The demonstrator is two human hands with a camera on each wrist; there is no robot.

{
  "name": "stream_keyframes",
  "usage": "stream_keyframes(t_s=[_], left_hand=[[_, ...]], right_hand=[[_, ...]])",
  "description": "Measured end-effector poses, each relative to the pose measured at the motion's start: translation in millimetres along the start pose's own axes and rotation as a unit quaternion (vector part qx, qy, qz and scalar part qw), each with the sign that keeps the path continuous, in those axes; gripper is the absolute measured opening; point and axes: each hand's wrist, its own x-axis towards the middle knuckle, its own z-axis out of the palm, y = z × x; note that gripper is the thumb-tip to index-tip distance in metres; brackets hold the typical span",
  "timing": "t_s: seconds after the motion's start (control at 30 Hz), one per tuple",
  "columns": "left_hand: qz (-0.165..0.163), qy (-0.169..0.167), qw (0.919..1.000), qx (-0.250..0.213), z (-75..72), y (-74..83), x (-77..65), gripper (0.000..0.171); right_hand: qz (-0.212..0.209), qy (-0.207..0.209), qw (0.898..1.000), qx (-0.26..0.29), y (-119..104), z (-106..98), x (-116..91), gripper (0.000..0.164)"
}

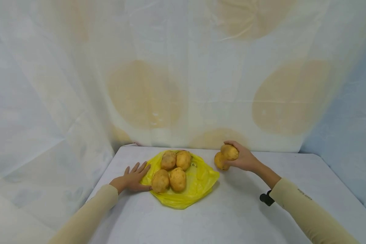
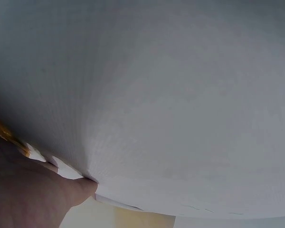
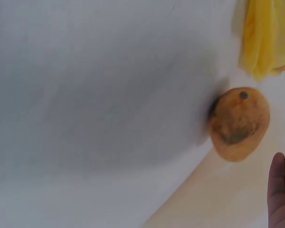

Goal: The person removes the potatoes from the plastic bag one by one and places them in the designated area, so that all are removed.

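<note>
A yellow plastic bag (image 1: 198, 183) lies spread on the table, with several potatoes (image 1: 178, 179) on top of it. My left hand (image 1: 135, 178) rests with spread fingers at the bag's left edge, its thumb close to the nearest potato. In the left wrist view, part of that hand (image 2: 33, 190) shows at the lower left. Right of the bag, my right hand (image 1: 245, 160) grips a potato (image 1: 230, 152) between thumb and fingers. Another potato (image 1: 220, 162) sits on the table just behind and left of it. The right wrist view shows this second potato (image 3: 240, 124) with dark patches.
The white-covered table (image 1: 231, 217) reaches back to a pale curtain (image 1: 213, 81) with tan circles. More hanging sheets stand at the left (image 1: 33, 118) and right. A black strapped device (image 1: 266, 198) is on the right wrist.
</note>
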Motion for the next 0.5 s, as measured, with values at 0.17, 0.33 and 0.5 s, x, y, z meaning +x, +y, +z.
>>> stream_keyframes(t_s=[0.17,0.33,0.5], left_hand=[[0.001,0.002,1.0,0.001,0.2,-0.9,0.1,0.11],[0.002,0.007,1.0,0.001,-0.5,0.0,-0.7,0.11],[0.001,0.004,1.0,0.001,-1.4,0.9,-1.5,0.11]], right_hand=[[0.012,0.018,0.999,-0.031,15,-9,1,0.081],[0.003,0.031,0.998,-0.061,25,-16,2,0.08],[0.001,0.031,0.996,-0.081,34,-18,1,0.078]])
